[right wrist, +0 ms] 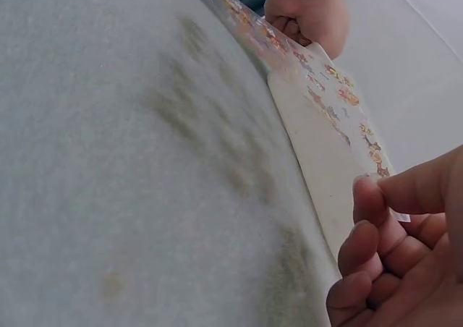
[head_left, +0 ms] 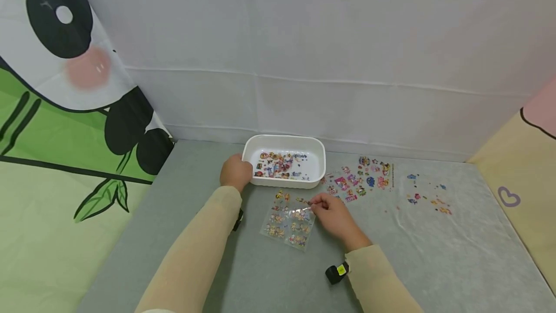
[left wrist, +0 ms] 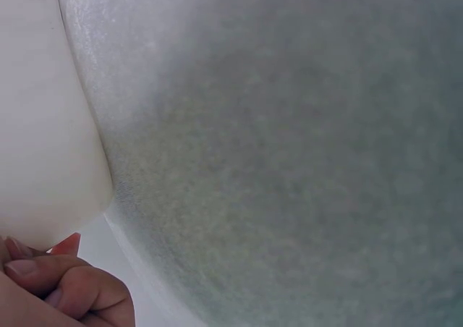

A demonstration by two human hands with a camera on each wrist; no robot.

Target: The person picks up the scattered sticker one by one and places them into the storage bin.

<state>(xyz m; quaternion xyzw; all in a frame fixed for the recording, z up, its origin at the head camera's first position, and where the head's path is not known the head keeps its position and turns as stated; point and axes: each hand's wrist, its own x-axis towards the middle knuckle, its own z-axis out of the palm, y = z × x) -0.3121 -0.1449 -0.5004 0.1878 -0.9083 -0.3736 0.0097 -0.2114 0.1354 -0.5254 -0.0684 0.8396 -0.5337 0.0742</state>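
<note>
My left hand [head_left: 236,173] grips the left end of a white plastic tray [head_left: 286,184], its fingers curled at the rim. In the left wrist view, curled fingers [left wrist: 79,287] show below the corner of the tray [left wrist: 43,124]. Colourful cartoon stickers [head_left: 282,164] lie inside the tray. My right hand [head_left: 333,217] pinches the upper right edge of a clear sticker sheet [head_left: 285,226] between thumb and index finger. Rows of small cartoon figures cover that sheet, which is tilted in front of the tray in the right wrist view.
More clear sticker sheets [head_left: 347,180] lie right of the tray, partly overlapping. Farther right is a sheet with only a few stickers [head_left: 430,194]. Grey cloth covers the table [head_left: 469,260]; a white sheet [head_left: 326,62] hangs behind it, with printed cloths at both sides.
</note>
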